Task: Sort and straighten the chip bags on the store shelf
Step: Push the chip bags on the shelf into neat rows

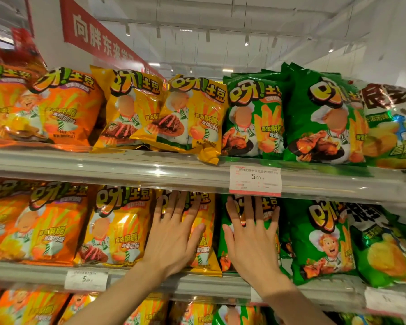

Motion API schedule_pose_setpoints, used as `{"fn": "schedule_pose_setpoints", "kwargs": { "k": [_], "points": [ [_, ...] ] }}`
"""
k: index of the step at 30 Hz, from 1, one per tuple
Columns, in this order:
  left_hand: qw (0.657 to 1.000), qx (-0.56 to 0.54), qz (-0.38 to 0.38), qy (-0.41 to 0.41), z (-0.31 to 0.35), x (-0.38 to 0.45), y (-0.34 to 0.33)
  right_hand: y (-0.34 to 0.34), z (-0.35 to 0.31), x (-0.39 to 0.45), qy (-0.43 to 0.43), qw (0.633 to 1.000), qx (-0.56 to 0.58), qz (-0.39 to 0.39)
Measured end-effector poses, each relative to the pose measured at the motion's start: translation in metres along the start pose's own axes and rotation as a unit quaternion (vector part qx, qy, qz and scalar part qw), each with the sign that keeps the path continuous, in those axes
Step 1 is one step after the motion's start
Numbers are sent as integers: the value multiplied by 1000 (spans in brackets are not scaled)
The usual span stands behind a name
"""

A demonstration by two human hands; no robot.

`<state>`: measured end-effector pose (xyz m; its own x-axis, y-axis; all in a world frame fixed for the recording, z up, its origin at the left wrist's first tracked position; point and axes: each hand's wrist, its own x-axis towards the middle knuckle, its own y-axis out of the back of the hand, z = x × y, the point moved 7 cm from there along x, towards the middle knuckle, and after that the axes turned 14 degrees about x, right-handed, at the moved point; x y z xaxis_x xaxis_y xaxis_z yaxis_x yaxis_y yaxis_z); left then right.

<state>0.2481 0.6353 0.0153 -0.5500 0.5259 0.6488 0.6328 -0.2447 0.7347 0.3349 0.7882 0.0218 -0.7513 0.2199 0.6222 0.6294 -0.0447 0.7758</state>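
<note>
On the middle shelf, my left hand (174, 233) lies flat with fingers spread against a yellow chip bag (204, 238). My right hand (251, 238) presses flat on the green chip bag (271, 207) beside it. Neither hand grips anything. To the left stand another yellow bag (117, 226) and orange bags (54, 224). To the right a green bag (324, 240) stands upright. On the top shelf a yellow bag (192, 118) leans crooked, its corner hanging over the shelf edge.
The top shelf rail (127, 165) carries a white price tag (255, 180). A second tag (86, 280) sits on the middle rail. Green crisp bags (389, 252) fill the far right. More bags show on the shelf below (150, 310). A red banner (103, 41) hangs overhead.
</note>
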Motion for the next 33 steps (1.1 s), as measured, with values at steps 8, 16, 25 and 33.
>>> {"fn": "schedule_pose_setpoints", "kwargs": {
  "k": [8,16,25,33],
  "points": [
    [997,-58,44,-6,6,-5,18,10,8,-7,5,996,81,30],
    [969,-217,113,-39,91,3,63,73,82,-30,33,976,177,122],
    [938,-347,0,-3,208,26,63,122,174,-51,54,944,287,152],
    [929,-364,-46,43,243,38,53,89,229,-32,-74,907,406,-87]
  ]
}}
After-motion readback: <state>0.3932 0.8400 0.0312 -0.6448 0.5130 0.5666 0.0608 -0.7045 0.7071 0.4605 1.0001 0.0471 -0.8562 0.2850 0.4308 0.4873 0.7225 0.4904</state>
